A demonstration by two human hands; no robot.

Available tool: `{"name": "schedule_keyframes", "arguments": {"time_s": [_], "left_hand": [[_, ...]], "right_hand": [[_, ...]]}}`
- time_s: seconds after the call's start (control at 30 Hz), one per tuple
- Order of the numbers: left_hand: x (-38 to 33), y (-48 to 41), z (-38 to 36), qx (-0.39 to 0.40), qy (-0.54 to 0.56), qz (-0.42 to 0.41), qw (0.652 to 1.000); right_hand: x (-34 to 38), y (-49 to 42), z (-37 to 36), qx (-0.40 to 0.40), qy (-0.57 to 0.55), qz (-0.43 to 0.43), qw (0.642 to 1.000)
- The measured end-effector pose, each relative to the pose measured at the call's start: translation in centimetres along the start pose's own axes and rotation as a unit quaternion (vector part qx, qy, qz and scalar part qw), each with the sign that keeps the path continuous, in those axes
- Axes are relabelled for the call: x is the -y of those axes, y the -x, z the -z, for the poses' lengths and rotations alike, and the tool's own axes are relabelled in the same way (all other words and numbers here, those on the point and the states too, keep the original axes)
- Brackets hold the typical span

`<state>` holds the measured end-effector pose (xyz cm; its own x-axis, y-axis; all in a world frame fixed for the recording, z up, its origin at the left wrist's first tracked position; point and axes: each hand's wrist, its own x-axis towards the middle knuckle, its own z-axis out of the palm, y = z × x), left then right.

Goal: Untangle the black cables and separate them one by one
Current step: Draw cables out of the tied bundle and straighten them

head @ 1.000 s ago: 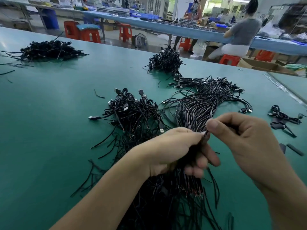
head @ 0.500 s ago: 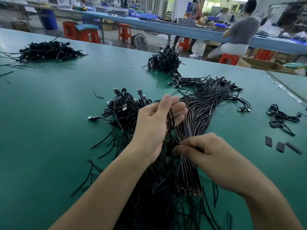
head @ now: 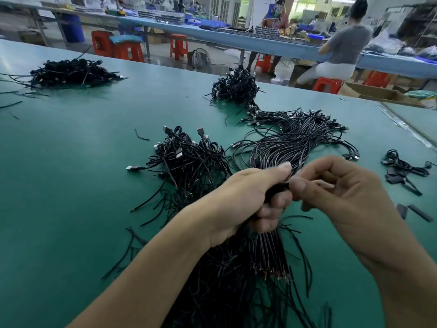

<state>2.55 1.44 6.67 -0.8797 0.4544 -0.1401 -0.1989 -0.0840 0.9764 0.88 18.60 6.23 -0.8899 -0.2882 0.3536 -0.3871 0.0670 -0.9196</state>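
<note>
The left hand (head: 246,200) is clamped in a fist round a bundle of black cables (head: 272,249), probably anchoring it so 1 strand can slide free. Touching that fist, the right hand (head: 343,197) pinches thumb and forefinger on the bundle's upper edge; which strand, I cannot tell. Stripped ends (head: 275,274) hang below the grip, combed lengths (head: 290,143) run beyond it, and a tangled pile (head: 189,162) lies left of it on the green table (head: 71,185).

A: Was it bright?
B: Evenly, from overhead. The flat teal-green table top (head: 71,185) showed a pale sheen at upper left, and the tangled black cables (head: 189,162) threw soft shadows.
A: Sharp?
B: In the centre, yes. The long blue workbench (head: 260,43) bowed, and the far background was soft.
</note>
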Motion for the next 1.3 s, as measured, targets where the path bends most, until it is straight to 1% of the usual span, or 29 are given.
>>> {"name": "schedule_keyframes", "arguments": {"time_s": [0.07, 0.1, 0.17, 0.27, 0.4, 0.47, 0.53, 0.57, 0.6, 0.67, 0.73, 0.8, 0.93, 1.0, 1.07, 1.1, 1.13, 1.2, 1.27, 1.3], "left_hand": [[-0.1, 0.1, 0.1, 0.019, 0.035, 0.004, 0.999], [0.1, 0.0, 0.2, 0.022, 0.033, 0.002, 0.999], [0.3, -0.1, 0.4, 0.023, 0.012, 0.007, 1.000], [0.8, -0.7, 0.3, -0.023, 0.001, 0.018, 1.000], [1.6, -1.4, 0.2, -0.090, 0.001, -0.012, 0.996], [1.5, -1.5, 0.0, -0.095, 0.073, -0.001, 0.993], [1.3, -1.4, -0.2, -0.073, 0.160, 0.038, 0.984], [1.3, -1.3, -0.3, -0.063, 0.175, 0.052, 0.981], [1.3, -1.2, -0.4, -0.057, 0.170, 0.064, 0.982], [1.5, -1.2, -0.5, -0.072, 0.109, 0.078, 0.988], [1.7, -1.4, -0.5, -0.092, 0.041, 0.076, 0.992], [1.7, -1.4, -0.4, -0.100, 0.005, 0.067, 0.993], [1.9, -1.5, 0.0, -0.101, -0.035, 0.041, 0.993], [1.9, -1.6, 0.2, -0.114, -0.063, 0.014, 0.991], [2.2, -2.0, 0.4, -0.141, -0.092, -0.033, 0.985], [2.4, -2.1, 0.7, -0.162, -0.108, -0.058, 0.979], [2.5, -2.2, 1.0, -0.190, -0.127, -0.080, 0.970], [2.7, -2.3, 1.7, -0.248, -0.149, -0.116, 0.950], [2.6, -2.2, 2.3, -0.299, -0.134, -0.143, 0.934], [2.5, -2.2, 2.6, -0.321, -0.127, -0.151, 0.926]], "right_hand": [[-0.1, 0.1, 0.0, 0.056, -0.061, -0.032, 0.996], [0.0, 0.2, 0.1, 0.078, -0.085, -0.045, 0.992], [0.2, 0.2, 0.2, 0.094, -0.084, -0.055, 0.991], [0.3, 0.2, 0.1, 0.057, 0.009, -0.040, 0.998], [-0.3, 0.0, -0.9, -0.001, 0.125, 0.006, 0.992], [-0.4, -0.1, -1.7, -0.038, 0.142, 0.034, 0.989], [-0.3, 0.0, -2.4, -0.072, 0.134, 0.042, 0.987], [-0.2, 0.0, -2.7, -0.083, 0.128, 0.042, 0.987], [-0.2, 0.1, -2.9, -0.091, 0.123, 0.041, 0.987], [0.0, 0.1, -2.9, -0.104, 0.128, 0.043, 0.985], [0.1, 0.1, -2.8, -0.108, 0.156, 0.061, 0.980], [0.0, 0.1, -2.7, -0.109, 0.173, 0.071, 0.976], [-0.3, 0.0, -2.5, -0.112, 0.159, 0.071, 0.978], [-0.4, -0.1, -2.4, -0.110, 0.163, 0.068, 0.978], [-0.6, -0.1, -2.2, -0.108, 0.168, 0.052, 0.978], [-0.7, 0.0, -2.0, -0.104, 0.171, 0.029, 0.979], [-0.8, 0.1, -1.8, -0.092, 0.171, -0.007, 0.981], [-1.3, 0.2, -1.4, -0.039, 0.185, -0.100, 0.977], [-1.8, 0.3, -1.5, 0.016, 0.258, -0.162, 0.952], [-2.1, 0.4, -1.8, 0.030, 0.304, -0.172, 0.936]]}}
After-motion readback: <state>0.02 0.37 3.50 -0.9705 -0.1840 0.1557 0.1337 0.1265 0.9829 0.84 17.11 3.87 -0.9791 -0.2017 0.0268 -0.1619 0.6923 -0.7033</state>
